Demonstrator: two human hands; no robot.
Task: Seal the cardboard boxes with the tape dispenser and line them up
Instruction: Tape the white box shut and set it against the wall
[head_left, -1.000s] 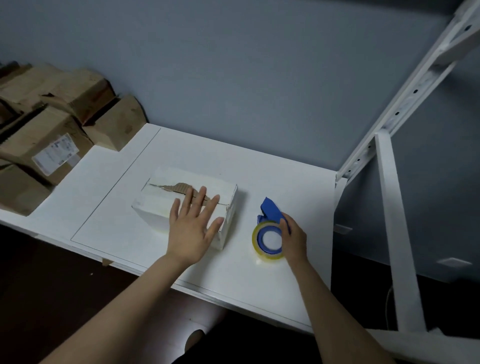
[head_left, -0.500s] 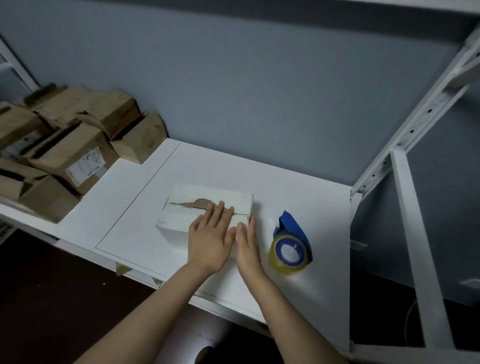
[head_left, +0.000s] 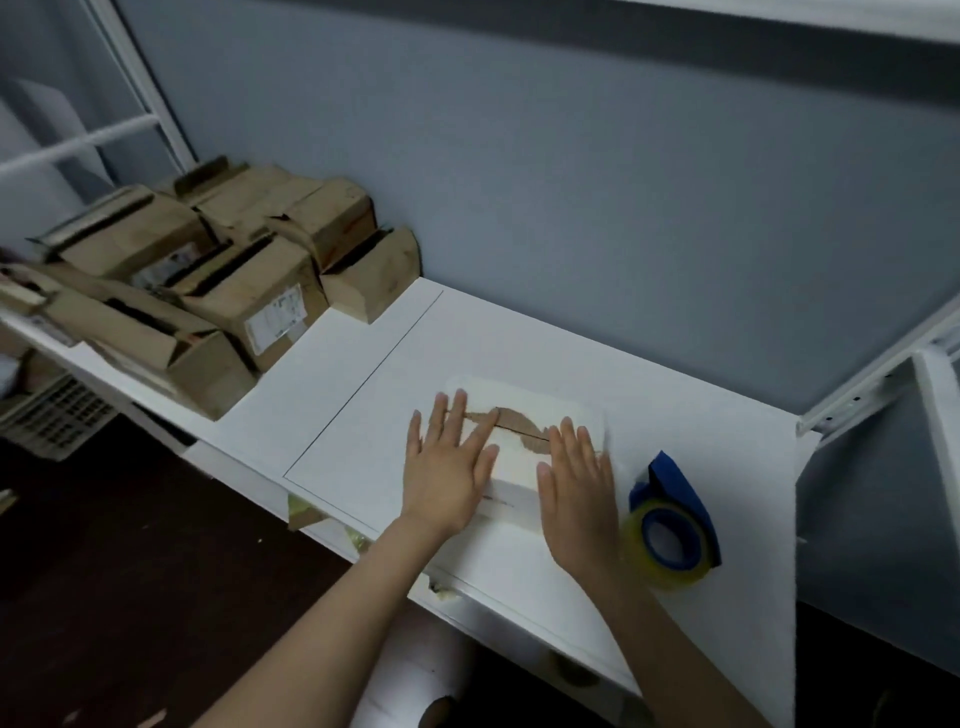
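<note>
White shelf (head_left: 675, 405), white box (head_left: 519, 454), tape dispenser (head_left: 672, 525), brown boxes (head_left: 249, 296) seemingly stacked

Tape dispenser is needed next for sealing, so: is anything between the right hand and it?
Nothing visible. The right hand lies flat on the white box, and the tape dispenser stands right beside it on the table, on its right, with no object between them.

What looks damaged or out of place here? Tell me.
The white box has its top facing torn along the flap seam, baring brown cardboard. The brown boxes at left are piled askew, some gaping open.
</note>
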